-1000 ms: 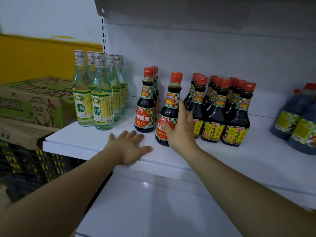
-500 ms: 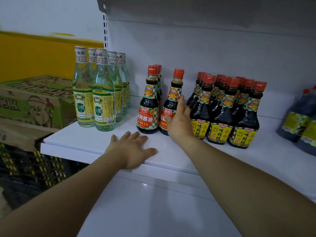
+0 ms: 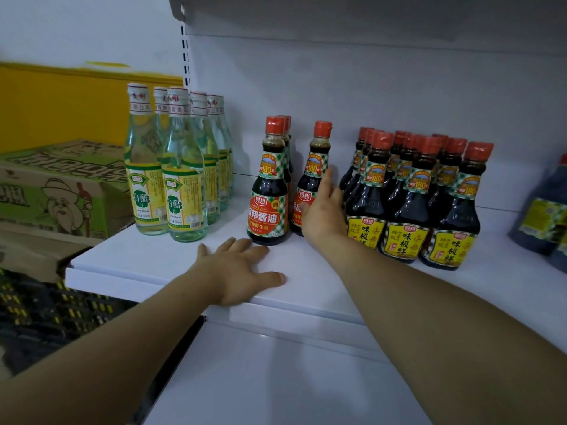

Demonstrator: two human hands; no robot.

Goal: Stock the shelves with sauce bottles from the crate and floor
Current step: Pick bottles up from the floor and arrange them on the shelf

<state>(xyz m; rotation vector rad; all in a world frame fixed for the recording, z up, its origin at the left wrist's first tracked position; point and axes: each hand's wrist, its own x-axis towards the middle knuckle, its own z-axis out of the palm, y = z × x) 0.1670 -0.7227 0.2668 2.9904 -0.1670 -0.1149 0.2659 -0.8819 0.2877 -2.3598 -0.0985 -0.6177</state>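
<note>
1. On the shelf [image 3: 153,259], right of the red-label row [image 3: 268,191]: bottle [image 3: 316,167], pushed back this last second, nearly aligned; placement almost done.
2. Your right hand [image 3: 325,213]: flat against it, pressing, no grip.
3. Your left hand [image 3: 239,271]: flat, before the row.

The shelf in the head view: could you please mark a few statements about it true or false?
1. The left hand lies flat on the shelf. True.
2. The right hand grips a bottle cap. False: it touches the body of a red-label sauce bottle.
3. The yellow-label sauce bottles stand to the right of the right hand. True.
4. The clear bottles lie on their sides. False: they stand upright.
</note>
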